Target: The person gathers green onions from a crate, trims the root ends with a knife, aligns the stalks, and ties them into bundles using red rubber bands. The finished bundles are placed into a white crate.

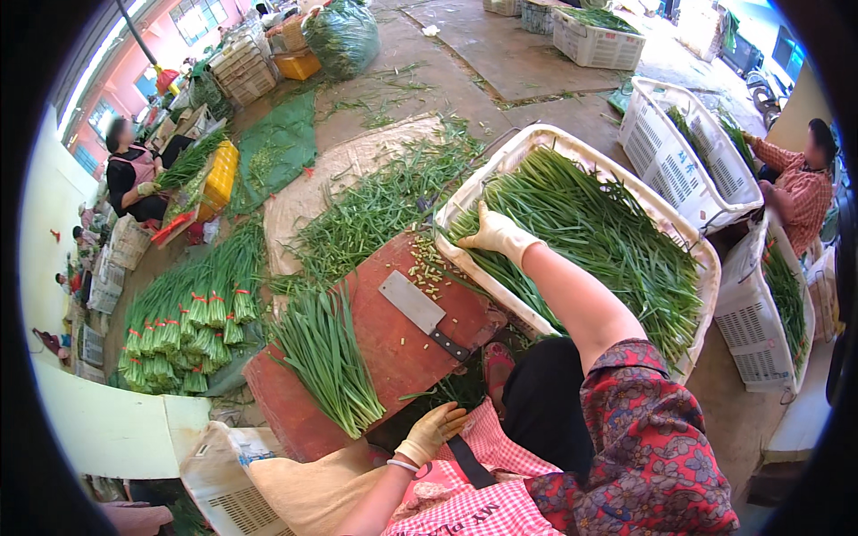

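Observation:
My right hand (499, 231), in a pale glove, reaches into a large white plastic crate (462, 258) at its left end. Its thumb and fingers are spread over the garlic chives (590, 241) that fill the crate. In front of my checked apron hovers my left hand (434, 430), also gloved, holding nothing, its fingers loosely bent. A red chopping board (395, 342) lies before me. On it rest a loose bundle of chives (328, 355), a cleaver (415, 305) with a black handle, and cut stem ends (429, 268) near the crate.
Tied chive bundles (194, 328) with red bands are piled at the left. Leaf scraps (375, 208) cover a sheet beyond the board. More white crates (690, 154) stand at the right beside a seated person (801, 181). Another person (137, 171) handles chives at the far left.

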Motion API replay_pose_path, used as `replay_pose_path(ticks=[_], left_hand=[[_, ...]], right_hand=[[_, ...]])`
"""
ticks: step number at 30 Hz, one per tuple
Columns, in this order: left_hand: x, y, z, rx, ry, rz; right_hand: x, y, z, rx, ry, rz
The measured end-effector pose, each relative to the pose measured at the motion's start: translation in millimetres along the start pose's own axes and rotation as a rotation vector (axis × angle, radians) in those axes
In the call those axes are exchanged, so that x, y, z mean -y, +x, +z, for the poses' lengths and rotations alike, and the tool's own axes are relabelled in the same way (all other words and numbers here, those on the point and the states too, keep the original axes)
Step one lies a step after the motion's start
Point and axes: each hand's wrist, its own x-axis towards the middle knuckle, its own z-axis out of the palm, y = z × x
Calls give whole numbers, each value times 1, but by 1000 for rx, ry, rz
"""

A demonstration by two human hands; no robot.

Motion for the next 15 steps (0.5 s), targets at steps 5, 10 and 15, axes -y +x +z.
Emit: replay_pose_path(ticks=[5, 10, 15], left_hand=[[-10, -11, 15, -41, 79, -10], [-23, -9, 47, -8, 169, -16], [-48, 0, 79, -14, 326, 67]], right_hand=[[4, 8, -22, 293, -59, -83], [9, 10, -11, 201, -87, -38], [-8, 4, -2, 116, 159, -61]])
